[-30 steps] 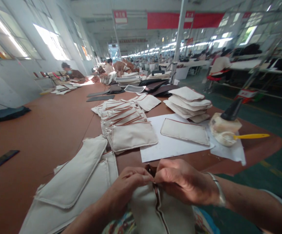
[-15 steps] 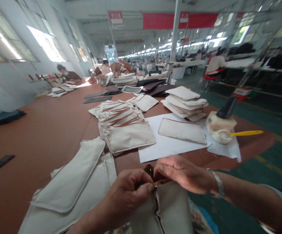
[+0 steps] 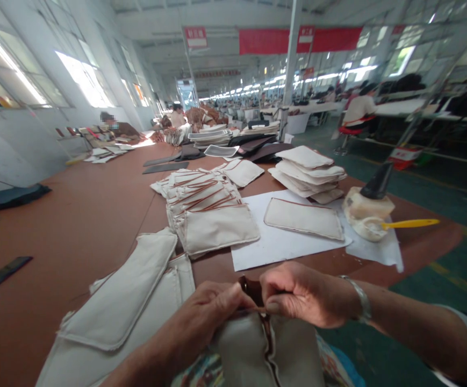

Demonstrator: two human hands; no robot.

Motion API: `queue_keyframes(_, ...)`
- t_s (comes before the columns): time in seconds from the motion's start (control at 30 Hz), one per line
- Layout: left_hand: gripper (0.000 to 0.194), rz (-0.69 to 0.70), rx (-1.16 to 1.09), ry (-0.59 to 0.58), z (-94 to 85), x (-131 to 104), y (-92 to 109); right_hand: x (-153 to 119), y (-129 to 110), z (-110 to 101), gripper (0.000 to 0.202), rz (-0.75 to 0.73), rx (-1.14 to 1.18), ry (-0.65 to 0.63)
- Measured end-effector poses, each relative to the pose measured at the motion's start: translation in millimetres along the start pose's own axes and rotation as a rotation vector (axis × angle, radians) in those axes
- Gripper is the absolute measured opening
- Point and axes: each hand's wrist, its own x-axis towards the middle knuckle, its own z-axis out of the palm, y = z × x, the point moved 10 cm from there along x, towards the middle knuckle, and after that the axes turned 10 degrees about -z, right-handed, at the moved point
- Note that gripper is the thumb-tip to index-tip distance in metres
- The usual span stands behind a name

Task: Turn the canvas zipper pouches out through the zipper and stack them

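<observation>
Close to my body, a pale fabric piece with a brown-edged seam down its middle hangs over my lap. My left hand pinches its upper edge just left of the seam. On the other side, my right hand has thumb and finger closed on the same edge. A brown strip stands up between the hands. Left of them, several larger pale fabric pieces lie overlapped. Beyond the hands is a row of pale, brown-edged pouches, and a single pouch rests on white paper.
At the right stands a pale block with a black cone on it, beside a dish of white paste with a yellow-handled brush. A stack of pale pieces sits behind. A co-worker sits at the far left.
My right hand has curled from stretched-out fingers into a pinch at the seam's top. My left hand has shifted slightly left, still pinching the edge. The view has tilted slightly.
</observation>
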Motion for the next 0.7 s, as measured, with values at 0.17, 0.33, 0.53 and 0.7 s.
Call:
queue_keyframes(0.17, 0.026, -0.105, -0.13, 0.037, -8.1, 1.9, -7.7, -0.8, -3.3, -1.7, 0.023, 0.03, -0.039, -0.033)
queue_keyframes(0.33, 0.016, -0.105, -0.069, 0.07, -0.7, 2.1, 1.1, 0.4, -0.2, 3.4, 0.012, 0.082, -0.023, -0.025)
queue_keyframes(0.53, 0.015, -0.042, 0.063, 0.206, -0.8, -4.0, 15.6, -1.7, 11.2, -1.5, 0.01, 0.142, -0.075, 0.093)
queue_keyframes(0.7, 0.019, -0.098, -0.087, 0.143, 6.0, -5.0, 10.7, 1.4, -5.6, -5.1, 0.011, -0.04, -0.082, 0.166)
